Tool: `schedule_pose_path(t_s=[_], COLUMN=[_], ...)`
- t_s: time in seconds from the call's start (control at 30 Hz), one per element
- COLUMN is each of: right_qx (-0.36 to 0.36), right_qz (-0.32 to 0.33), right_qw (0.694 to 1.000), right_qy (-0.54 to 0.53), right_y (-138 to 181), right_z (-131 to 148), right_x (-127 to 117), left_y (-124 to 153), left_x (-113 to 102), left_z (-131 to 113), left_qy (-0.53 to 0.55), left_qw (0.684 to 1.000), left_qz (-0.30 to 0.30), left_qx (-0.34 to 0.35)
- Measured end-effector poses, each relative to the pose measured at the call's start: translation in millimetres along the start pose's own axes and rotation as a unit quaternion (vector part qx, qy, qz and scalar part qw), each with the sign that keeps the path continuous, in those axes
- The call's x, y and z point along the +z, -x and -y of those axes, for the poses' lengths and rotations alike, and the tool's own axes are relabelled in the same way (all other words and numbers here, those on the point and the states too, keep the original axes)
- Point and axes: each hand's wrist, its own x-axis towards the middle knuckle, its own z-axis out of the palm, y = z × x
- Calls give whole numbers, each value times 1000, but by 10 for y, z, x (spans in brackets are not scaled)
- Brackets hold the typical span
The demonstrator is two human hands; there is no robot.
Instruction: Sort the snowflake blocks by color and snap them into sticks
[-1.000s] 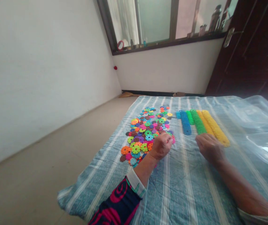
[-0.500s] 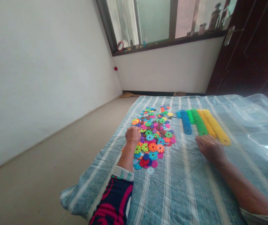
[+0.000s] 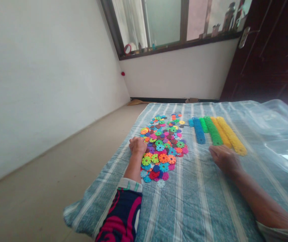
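At the left edge of a loose heap of colourful notched plastic discs rests my left hand, its fingers curled closed. Whatever it may hold is hidden from view. My right hand, also closed, lies at the near end of the overlapping row of green discs; its fingertips are covered by the hand itself. Beside that row are a long yellow row, an orange-yellow row, a blue row and a short bright green row.
A striped blue-grey cloth covers the surface under everything. Two clear plastic containers, a far one and a nearer one, stand at the right. Beyond are a white wall, a window ledge with small items and a dark door.
My left hand has shifted slightly left, away from the discs beside it. My right hand stays by the green row. The whole view has moved a little.
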Motion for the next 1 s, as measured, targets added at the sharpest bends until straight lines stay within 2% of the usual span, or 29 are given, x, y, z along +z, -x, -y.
schedule_pose_path(t_s=[0.1, 0.27, 0.47, 0.73, 1.0], right_qx=[8, 18, 12, 14, 3], right_qz=[2, 13, 12, 16, 13], right_qw=[1000, 1000, 1000, 1000, 1000], right_qy=[-2, -3, 3, 2, 7], right_y=[-1, 4, 8, 3, 7], right_z=[6, -2, -16, 2, -16], right_x=[-5, 1, 10, -7, 10], left_y=[-14, -48, -60, -50, -80], left_x=[43, 85, 111, 104, 147], left_z=[-10, -11, -9, -3, 28], left_qy=[20, 56, 53, 61, 36], left_qw=[1000, 998, 998, 998, 999], left_qz=[-7, 23, 29, -17, -29], left_qx=[9, 16, 13, -17, -28])
